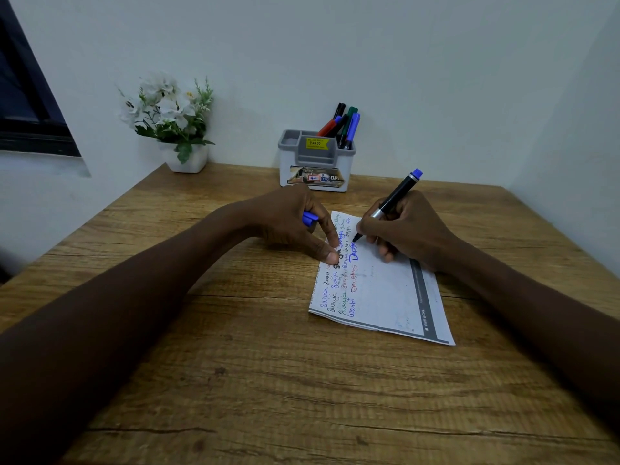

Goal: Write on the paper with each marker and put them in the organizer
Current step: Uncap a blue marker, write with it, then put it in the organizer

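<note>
r hand (407, 229) writes w/ blue marker (394, 199) on paper (382, 290) – l hand (295, 223) holds cap (310, 219)

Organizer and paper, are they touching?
Apart. The head view shows bare table between the organizer and the paper.

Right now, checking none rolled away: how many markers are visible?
5 clearly: an uncapped blue marker in the right hand, tip on the paper; a black marker, green marker, blue-capped marker and red marker standing in the organizer. They overlap; more may be hidden.
</note>
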The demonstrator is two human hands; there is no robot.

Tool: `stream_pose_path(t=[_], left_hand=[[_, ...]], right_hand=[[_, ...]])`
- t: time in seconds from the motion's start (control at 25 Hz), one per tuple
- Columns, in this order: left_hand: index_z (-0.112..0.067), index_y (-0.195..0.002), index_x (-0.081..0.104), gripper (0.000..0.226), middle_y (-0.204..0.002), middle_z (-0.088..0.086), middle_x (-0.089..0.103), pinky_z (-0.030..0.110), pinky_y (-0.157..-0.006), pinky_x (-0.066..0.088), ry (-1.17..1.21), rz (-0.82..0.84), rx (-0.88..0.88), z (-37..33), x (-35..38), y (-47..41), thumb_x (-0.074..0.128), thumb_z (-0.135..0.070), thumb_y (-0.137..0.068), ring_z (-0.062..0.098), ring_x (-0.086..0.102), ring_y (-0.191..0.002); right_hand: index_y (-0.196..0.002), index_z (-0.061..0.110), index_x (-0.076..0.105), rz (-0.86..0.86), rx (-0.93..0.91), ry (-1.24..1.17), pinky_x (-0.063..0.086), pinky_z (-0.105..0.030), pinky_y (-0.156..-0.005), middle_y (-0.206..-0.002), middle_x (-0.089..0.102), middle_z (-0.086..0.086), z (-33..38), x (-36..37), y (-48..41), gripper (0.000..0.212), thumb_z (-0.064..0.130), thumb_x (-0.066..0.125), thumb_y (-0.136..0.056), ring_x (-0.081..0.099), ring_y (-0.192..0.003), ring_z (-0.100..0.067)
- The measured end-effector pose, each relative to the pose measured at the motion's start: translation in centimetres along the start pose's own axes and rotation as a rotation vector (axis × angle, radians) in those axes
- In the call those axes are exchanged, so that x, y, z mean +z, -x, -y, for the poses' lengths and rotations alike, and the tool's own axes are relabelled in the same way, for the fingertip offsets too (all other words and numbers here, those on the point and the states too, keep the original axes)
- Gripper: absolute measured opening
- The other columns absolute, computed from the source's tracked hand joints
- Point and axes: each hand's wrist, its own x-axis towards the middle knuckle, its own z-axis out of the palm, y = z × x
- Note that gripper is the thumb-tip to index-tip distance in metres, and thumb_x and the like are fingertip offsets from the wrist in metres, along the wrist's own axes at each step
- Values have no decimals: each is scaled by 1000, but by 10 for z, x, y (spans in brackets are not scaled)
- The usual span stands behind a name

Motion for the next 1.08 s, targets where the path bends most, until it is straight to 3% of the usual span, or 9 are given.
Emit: stream_pose_path(t=[0.12, 0.4, 0.56, 0.72, 0.84, 0.96, 1.08], left_hand=[[-27, -100, 78, 29, -62, -10, 62, 0, -61, 39, 12, 3, 8, 2, 0, -1, 85, -39, -74, -2, 54, -56], [-29, -99, 79, 31, -72, 12, 68, 3, -58, 40, 21, 3, 19, 1, 0, 0, 84, -42, -72, 6, 54, -56], [-34, -95, 78, 35, -88, 21, 72, 2, -61, 40, 17, -13, 19, 0, 0, 1, 81, -53, -65, 31, 62, -78], [-35, -95, 77, 35, -85, 21, 72, 2, -60, 40, 22, -9, 26, 2, 0, 0, 81, -53, -65, 19, 59, -68], [-35, -95, 78, 36, -83, 21, 70, 6, -58, 40, 30, -3, 30, 3, 0, -1, 81, -55, -65, 26, 58, -68], [-31, -98, 78, 34, -81, 23, 68, 2, -57, 39, 32, -8, 26, 2, 0, -1, 82, -47, -68, 11, 54, -61], [-32, -97, 79, 35, -79, 21, 69, 6, -57, 40, 23, -6, 28, 3, 0, -1, 82, -50, -68, 10, 53, -60]], right_hand=[[-85, -5, 71, -13, 12, -7, 51, -25, -44, -68, 73, -15, -1, 0, -1, 16, 10, 77, -88, 64, -44, -17], [-86, -10, 69, -43, 31, -13, 50, -25, -43, -65, 70, -17, -2, -1, -1, 19, 7, 76, -87, 62, -42, -17], [-85, -7, 71, -30, 22, 13, 51, -28, -44, -69, 73, -19, -2, 0, -1, 18, 10, 77, -87, 62, -43, -19], [-86, -6, 72, -55, 17, -15, 50, -27, -43, -73, 75, -17, -3, 2, -3, 19, 12, 78, -87, 63, -44, -20], [-86, -7, 72, -53, 20, -9, 51, -26, -44, -73, 75, -19, -3, 1, -3, 18, 11, 78, -86, 63, -43, -19], [-87, -8, 72, -73, 25, -35, 52, -25, -43, -74, 75, -19, -4, 1, -4, 18, 9, 78, -87, 63, -43, -18], [-88, -8, 73, -65, 26, -33, 51, -25, -44, -74, 76, -19, -4, 1, -4, 18, 10, 78, -86, 63, -43, -19]])
